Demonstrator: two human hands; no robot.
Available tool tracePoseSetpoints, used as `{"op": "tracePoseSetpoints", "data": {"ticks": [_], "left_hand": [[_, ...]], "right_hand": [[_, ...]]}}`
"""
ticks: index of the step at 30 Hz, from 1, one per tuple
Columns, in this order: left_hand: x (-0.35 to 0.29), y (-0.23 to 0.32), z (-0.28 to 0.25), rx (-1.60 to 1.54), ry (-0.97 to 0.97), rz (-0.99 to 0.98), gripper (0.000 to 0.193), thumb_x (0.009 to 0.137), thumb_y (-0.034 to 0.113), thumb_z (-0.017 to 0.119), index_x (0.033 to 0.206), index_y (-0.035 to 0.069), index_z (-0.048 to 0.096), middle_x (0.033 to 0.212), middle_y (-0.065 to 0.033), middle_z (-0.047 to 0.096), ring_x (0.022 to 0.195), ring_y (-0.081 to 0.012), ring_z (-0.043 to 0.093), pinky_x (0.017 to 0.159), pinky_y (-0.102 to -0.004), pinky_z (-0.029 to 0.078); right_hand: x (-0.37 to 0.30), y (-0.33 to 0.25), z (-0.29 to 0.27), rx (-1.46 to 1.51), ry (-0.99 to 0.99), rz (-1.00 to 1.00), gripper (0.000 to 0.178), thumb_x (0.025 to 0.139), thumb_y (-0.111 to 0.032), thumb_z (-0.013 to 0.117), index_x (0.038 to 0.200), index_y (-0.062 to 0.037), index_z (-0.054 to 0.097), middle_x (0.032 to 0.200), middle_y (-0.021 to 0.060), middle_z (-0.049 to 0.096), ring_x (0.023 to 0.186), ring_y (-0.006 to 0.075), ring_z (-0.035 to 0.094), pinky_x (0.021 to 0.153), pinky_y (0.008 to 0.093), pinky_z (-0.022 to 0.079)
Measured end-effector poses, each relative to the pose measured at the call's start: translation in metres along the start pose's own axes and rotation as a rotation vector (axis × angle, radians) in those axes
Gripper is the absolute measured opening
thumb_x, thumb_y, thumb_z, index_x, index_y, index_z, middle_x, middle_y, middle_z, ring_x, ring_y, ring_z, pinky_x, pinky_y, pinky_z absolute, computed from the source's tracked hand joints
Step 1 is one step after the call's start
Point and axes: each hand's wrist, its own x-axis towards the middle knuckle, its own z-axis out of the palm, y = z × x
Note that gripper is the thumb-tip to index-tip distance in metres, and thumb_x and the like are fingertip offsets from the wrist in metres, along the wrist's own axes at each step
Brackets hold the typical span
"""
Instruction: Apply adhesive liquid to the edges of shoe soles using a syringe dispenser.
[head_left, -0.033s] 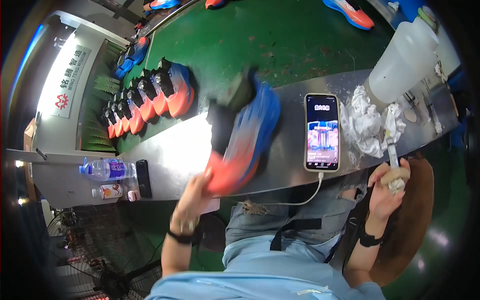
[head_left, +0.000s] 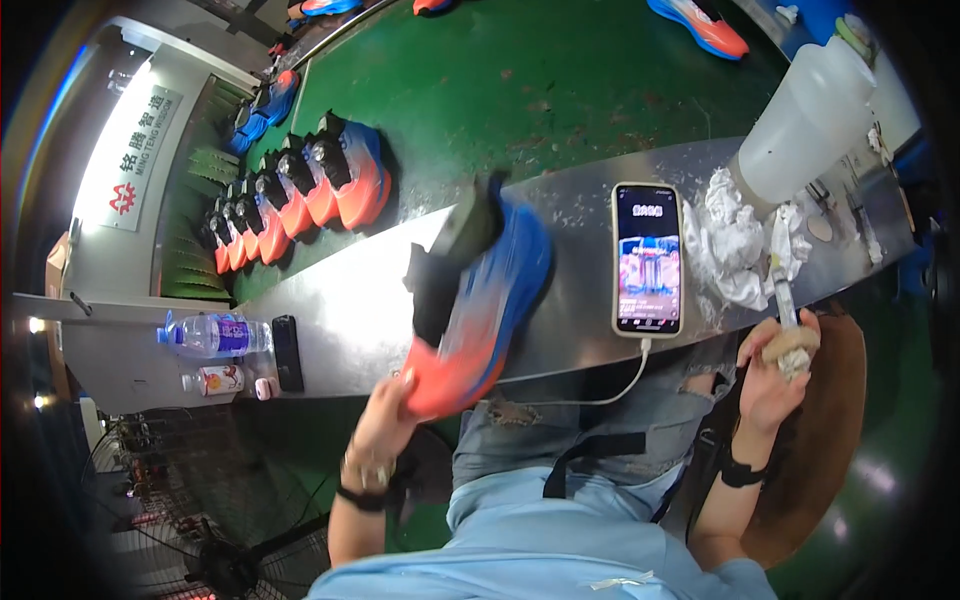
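The left hand (head_left: pixel 382 418) grips the blue-and-orange shoe (head_left: pixel 480 300) by its toe over the near edge of the worktop (head_left: pixel 580 270); surface contact cannot be told. The right hand (head_left: pixel 768 398) holds a slim tool (head_left: pixel 786 303) at that edge, further right. Advisable: maintain a firm toe grip; keep the shoe clear of the phone (head_left: pixel 647 262).

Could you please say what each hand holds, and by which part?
Left hand: a shoe, by its toe. Right hand: a slim tool, by its near end.
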Motion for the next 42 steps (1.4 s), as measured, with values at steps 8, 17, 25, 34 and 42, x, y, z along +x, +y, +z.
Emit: {"op": "tracePoseSetpoints", "data": {"ticks": [8,17,25,34,42], "left_hand": [[-0.071,-0.054,-0.076,0.128,0.252,0.381,0.034,0.087,0.012,0.051,0.114,-0.007,0.047,0.107,-0.0102,0.056,0.095,-0.0163,0.056,0.085,-0.0293,0.044],[0.041,0.058,0.020,0.266,0.046,1.179,0.042,0.080,0.020,0.062,0.110,-0.005,0.046,0.102,-0.0134,0.056,0.092,-0.0199,0.056,0.083,-0.0308,0.045],[0.037,0.086,0.114,0.608,-0.482,1.493,0.056,0.060,0.021,0.079,0.102,-0.005,0.053,0.090,-0.0141,0.063,0.082,-0.0214,0.059,0.075,-0.0302,0.047],[0.042,0.095,0.128,0.763,-0.588,1.650,0.061,0.057,0.030,0.079,0.099,-0.006,0.054,0.088,-0.0154,0.063,0.077,-0.0220,0.060,0.069,-0.0297,0.048],[0.054,0.095,0.134,0.829,-0.681,1.613,0.074,0.064,0.047,0.073,0.104,-0.009,0.047,0.088,-0.0207,0.060,0.079,-0.0258,0.060,0.071,-0.0332,0.049]], "right_hand": [[-0.001,0.022,0.021,0.099,0.029,0.122,0.040,0.089,-0.037,0.039,0.115,-0.0055,0.042,0.085,0.0134,0.054,0.075,0.0208,0.052,0.062,0.0304,0.043],[-0.029,-0.036,0.049,-0.008,-0.078,0.030,0.057,0.083,-0.060,0.040,0.101,-0.0052,0.044,0.072,0.0104,0.053,0.063,0.0137,0.048,0.052,0.0224,0.036],[-0.035,-0.076,0.108,0.425,-0.715,-0.070,0.076,0.060,-0.078,0.046,0.091,-0.0089,0.041,0.059,0.0100,0.059,0.050,0.0138,0.047,0.047,0.0230,0.037],[-0.014,-0.075,0.139,0.574,-0.873,0.046,0.053,0.075,-0.061,0.055,0.091,-0.0110,0.045,0.064,0.0120,0.064,0.046,0.0155,0.051,0.046,0.0217,0.038],[-0.013,-0.068,0.134,0.562,-0.797,0.085,0.053,0.074,-0.061,0.055,0.090,-0.0114,0.047,0.061,0.0113,0.062,0.045,0.0149,0.049,0.044,0.0218,0.037]]}}
